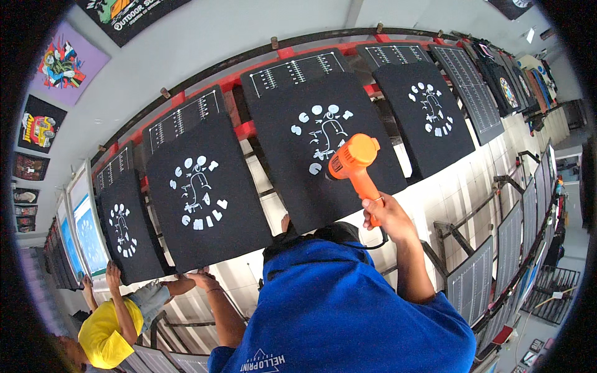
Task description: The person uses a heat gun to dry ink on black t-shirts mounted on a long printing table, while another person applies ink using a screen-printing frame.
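Observation:
My right hand [390,219] is wrapped around the handle of an orange heat gun [357,158]. Its nozzle hangs over the white scooter-and-letter print on a black T-shirt [280,149] spread on a board in front of me. A black cord runs from the handle toward my body. Lower left, my left hand [203,279] is at the near edge of a second black T-shirt [239,217], which bears the same print. Its fingers are too small and partly hidden to read.
To the right lies another printed black T-shirt [457,146], then a bare dark board [469,87] with white ruled marks. At left, a person in yellow [109,332] reaches toward a printing screen [90,233] and a further printed shirt [118,193]. More grey boards [469,280] stand behind me at right.

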Demonstrator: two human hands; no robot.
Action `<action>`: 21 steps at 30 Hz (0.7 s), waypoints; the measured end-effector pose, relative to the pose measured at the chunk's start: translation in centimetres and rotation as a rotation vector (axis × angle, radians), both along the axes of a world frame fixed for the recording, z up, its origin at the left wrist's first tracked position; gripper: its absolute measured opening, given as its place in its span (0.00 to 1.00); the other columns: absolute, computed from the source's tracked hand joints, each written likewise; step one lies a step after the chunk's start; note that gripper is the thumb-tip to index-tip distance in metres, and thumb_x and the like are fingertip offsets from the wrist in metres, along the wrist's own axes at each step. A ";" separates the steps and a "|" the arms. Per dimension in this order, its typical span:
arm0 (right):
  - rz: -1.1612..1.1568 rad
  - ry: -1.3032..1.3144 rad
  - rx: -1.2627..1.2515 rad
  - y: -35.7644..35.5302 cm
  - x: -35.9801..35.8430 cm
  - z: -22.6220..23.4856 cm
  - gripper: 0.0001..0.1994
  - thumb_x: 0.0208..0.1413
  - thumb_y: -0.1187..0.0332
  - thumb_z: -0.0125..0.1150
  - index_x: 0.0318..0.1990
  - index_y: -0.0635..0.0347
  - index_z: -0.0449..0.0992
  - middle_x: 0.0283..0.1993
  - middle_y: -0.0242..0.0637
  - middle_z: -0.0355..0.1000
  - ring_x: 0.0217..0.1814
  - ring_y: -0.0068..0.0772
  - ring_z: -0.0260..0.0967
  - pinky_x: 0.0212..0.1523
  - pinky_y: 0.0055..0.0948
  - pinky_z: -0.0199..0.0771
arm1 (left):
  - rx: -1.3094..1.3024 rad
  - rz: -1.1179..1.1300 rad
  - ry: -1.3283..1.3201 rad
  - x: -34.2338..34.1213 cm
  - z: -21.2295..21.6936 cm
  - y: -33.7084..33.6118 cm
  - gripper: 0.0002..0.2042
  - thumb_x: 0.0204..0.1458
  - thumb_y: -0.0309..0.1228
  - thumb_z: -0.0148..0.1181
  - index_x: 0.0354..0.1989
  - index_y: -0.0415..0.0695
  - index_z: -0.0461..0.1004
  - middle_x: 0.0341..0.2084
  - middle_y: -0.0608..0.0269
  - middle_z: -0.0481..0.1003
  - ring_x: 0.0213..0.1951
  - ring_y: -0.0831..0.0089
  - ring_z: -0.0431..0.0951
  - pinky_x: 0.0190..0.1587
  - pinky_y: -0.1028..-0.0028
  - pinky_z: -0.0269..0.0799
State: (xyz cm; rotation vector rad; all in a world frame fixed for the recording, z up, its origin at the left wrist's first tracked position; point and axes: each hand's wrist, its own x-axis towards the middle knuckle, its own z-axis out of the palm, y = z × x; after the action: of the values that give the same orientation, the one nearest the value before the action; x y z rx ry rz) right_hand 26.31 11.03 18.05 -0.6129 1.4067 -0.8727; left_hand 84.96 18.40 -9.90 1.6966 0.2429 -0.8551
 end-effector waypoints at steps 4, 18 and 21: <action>-0.053 0.111 -0.021 0.2 3.2 -0.2 0.18 0.56 0.59 0.60 0.44 0.66 0.69 0.25 0.29 0.67 0.23 0.21 0.69 0.23 0.21 0.70 | -0.086 -0.026 -0.188 1.7 1.7 -2.2 0.46 0.53 0.68 0.25 0.62 0.33 0.55 0.58 0.47 0.62 0.54 0.47 0.68 0.54 0.50 0.69; -0.088 0.316 -0.029 -0.9 6.6 0.0 0.17 0.56 0.58 0.60 0.40 0.64 0.70 0.24 0.29 0.68 0.23 0.22 0.69 0.24 0.21 0.70 | 0.472 -0.322 -0.600 10.6 2.5 -4.3 0.39 0.58 0.60 0.36 0.46 0.28 0.73 0.45 0.39 0.74 0.45 0.48 0.75 0.48 0.55 0.69; -0.121 0.181 0.018 -1.7 5.8 0.4 0.16 0.56 0.58 0.60 0.40 0.64 0.70 0.24 0.29 0.67 0.23 0.21 0.69 0.24 0.22 0.70 | 0.616 -0.388 -0.840 12.1 2.7 -4.4 0.38 0.57 0.60 0.39 0.38 0.28 0.77 0.38 0.37 0.76 0.42 0.46 0.76 0.46 0.56 0.68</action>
State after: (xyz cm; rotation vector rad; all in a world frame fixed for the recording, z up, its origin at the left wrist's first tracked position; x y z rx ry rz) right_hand 32.07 9.33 18.41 -0.6100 1.6271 -0.9172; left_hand 97.03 14.03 -7.18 2.5807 -0.4569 -0.2631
